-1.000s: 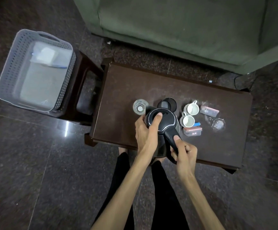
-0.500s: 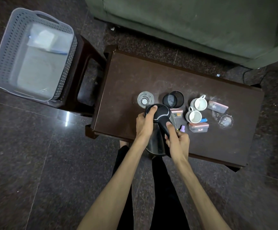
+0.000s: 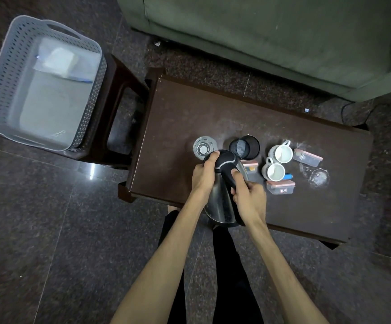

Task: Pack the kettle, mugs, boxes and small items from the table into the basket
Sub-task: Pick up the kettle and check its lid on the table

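Kettle [image 3: 222, 195] over near worktop [image 3: 178, 127] edge, tilted. Left hand [image 3: 203, 176] wrapped round lid side; right hand [image 3: 248, 197] clenched on handle. Mugs [image 3: 274, 171], boxes [image 3: 281, 187] on worktop at right. Basket [image 3: 0, 73] well apart, left.

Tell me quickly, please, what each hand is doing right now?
Left hand: closed on the lid end of the kettle.
Right hand: closed around the kettle's handle.

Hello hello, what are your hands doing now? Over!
Left hand on kettle lid, right hand gripping its handle. Kettle lifted over table edge. Basket far left, glass close by.
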Action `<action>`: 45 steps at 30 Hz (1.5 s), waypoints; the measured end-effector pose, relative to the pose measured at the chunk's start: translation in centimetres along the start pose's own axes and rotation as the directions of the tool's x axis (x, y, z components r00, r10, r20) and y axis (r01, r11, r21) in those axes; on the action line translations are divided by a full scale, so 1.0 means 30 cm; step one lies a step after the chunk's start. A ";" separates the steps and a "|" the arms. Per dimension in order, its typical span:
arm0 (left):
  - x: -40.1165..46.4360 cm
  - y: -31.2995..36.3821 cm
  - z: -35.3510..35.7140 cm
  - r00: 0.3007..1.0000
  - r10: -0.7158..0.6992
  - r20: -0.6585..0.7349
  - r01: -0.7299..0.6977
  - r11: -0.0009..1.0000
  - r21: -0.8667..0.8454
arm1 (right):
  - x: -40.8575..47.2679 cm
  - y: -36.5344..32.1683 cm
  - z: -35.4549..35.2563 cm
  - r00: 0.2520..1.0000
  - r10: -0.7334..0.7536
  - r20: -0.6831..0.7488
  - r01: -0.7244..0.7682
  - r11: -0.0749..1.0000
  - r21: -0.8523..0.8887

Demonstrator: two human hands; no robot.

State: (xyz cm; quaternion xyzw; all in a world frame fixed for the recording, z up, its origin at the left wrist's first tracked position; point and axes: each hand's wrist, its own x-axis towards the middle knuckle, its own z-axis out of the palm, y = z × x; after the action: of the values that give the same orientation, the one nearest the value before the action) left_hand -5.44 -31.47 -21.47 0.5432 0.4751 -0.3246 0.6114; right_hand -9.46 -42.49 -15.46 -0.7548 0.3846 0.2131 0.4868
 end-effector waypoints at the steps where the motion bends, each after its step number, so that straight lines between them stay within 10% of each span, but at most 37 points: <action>1: -0.002 0.005 0.000 1.000 -0.004 0.008 0.004 1.000 -0.004 | 0.003 -0.004 0.000 1.000 -0.002 0.001 0.002 1.000 -0.015; 27: -0.002 0.012 -0.032 0.998 -0.037 0.047 0.039 0.997 -0.059 | -0.010 -0.104 0.013 0.997 -0.082 0.004 0.079 0.944 -0.319; 45: -0.036 0.024 -0.053 0.995 -0.004 0.099 0.005 1.000 -0.011 | -0.063 -0.090 0.014 0.996 -0.079 -0.040 0.067 0.970 -0.234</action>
State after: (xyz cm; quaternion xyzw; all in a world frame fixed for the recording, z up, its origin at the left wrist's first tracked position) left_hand -5.52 -29.92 -20.13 0.5219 0.4474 -0.3498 0.6365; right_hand -8.46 -40.78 -12.79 -0.8252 0.3408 0.2200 0.3930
